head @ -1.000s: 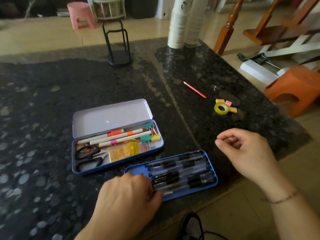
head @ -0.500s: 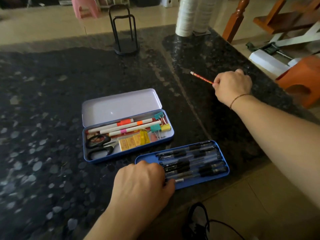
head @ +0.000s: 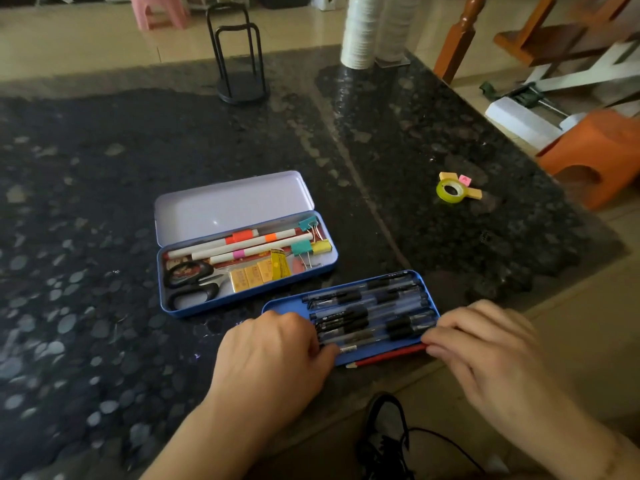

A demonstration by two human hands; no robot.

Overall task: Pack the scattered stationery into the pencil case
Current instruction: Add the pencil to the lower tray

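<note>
Two hands work at the bottom of the frame. Left hand [head: 273,355] lies palm-down on the left end of the blue tray [head: 429,289], fingers curled loosely over its corner, gripping nothing I can make out. Right hand [head: 485,344], lower right, pinches the red pencil [head: 388,357] at its right end, fingers narrow; the pencil lies along the tray's near rim, tip pointing left. Black pens [head: 367,306] fill the tray side by side, leaving little bare floor. The tray sits just beside the table's [head: 86,237] near edge, and a black cable [head: 446,441] shows below it.

Up toward centre, the open pencil case [head: 242,202] stands just apart from the tray, lid laid back. Inside: scissors [head: 190,282] at left, three white markers [head: 242,244], yellow packets [head: 259,271], binder clips [head: 308,240] at right. Crowded.

Right of centre, well apart, a tape roll [head: 449,192] touches small sticky notes [head: 474,193], with bare dark stone around them. Upper middle, a black wire stand [head: 239,57]; beside it a white stack [head: 360,32] at the far edge. An orange stool [head: 595,154] sits off the right edge.
</note>
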